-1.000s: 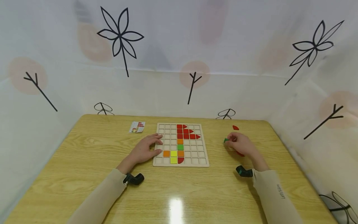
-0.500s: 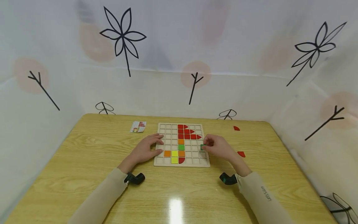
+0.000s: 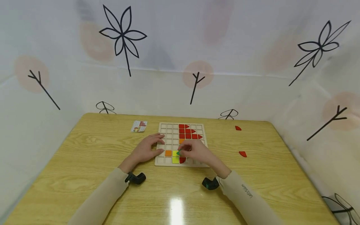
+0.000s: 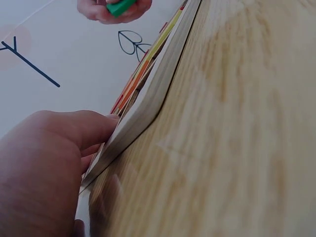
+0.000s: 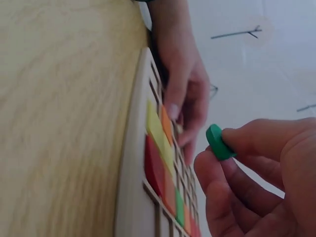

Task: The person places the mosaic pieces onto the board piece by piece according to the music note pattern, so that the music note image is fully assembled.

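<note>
A wooden grid board point(image 3: 167, 142) lies on the table, with red, orange and yellow tiles set in some cells. At its left edge my left hand point(image 3: 144, 150) rests, fingertips over the rim and thumb touching the side. Above the lower middle cells is my right hand point(image 3: 198, 152), pinching a small green tile point(image 5: 219, 143) between thumb and fingers, held off the board. Under it lie two yellow tiles point(image 3: 175, 160) and a dark red rounded tile point(image 3: 182, 160). An orange tile point(image 3: 168, 153) sits left of the yellow. The right hand hides some middle cells in the head view.
A small printed card point(image 3: 139, 126) with a coloured pattern lies behind the left hand. Two loose red quarter-round tiles, a far one point(image 3: 238, 128) and a nearer one point(image 3: 242, 154), lie right of the board. A patterned cloth wall encloses the table's back and sides.
My right hand has carried the green tile leftward from the table's right side to above the board's lower middle. The left hand has stayed at the board's edge.
</note>
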{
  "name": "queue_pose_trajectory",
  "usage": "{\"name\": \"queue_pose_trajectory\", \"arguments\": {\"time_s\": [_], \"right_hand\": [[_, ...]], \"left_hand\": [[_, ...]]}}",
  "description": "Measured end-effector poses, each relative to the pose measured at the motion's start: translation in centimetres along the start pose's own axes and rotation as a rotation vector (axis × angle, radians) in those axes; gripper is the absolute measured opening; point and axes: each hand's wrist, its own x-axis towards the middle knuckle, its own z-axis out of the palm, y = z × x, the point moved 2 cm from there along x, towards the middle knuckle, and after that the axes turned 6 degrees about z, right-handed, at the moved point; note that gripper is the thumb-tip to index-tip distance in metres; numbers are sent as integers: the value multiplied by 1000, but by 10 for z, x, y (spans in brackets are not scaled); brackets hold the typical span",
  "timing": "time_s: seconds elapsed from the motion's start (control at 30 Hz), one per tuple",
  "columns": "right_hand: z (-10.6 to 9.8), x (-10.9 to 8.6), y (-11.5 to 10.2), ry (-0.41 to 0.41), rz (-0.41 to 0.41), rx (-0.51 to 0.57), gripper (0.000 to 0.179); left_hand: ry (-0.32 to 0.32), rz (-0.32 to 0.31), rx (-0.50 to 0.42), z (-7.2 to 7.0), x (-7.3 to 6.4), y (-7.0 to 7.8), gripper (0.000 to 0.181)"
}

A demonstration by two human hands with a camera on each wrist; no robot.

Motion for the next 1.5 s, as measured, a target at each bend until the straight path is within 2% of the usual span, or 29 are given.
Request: {"name": "queue_pose_trajectory", "arguments": {"time_s": [0.1,0.37,0.6,1.0,1.2,1.5], "right_hand": [[12,5,-7,5,18,-10,2],[34,12,-19,45,39,-22,6],[46,17,-20,82,37,-47,9],[53,17,-21,116,12,-256,15],[53,18,-18,89,23,-275,14],[49,18,-17,75,19,-240,9]], "left_hand": [[3,-1,-4,-1,0,1,27],[14,17,-3,-1,0,1,27],[22,23,1,0,1,-1,27],[33,49,13,1,0,-1,27],[28,37,10,1,0,-1,27],[25,35,8,1,1,-1,27]]}}
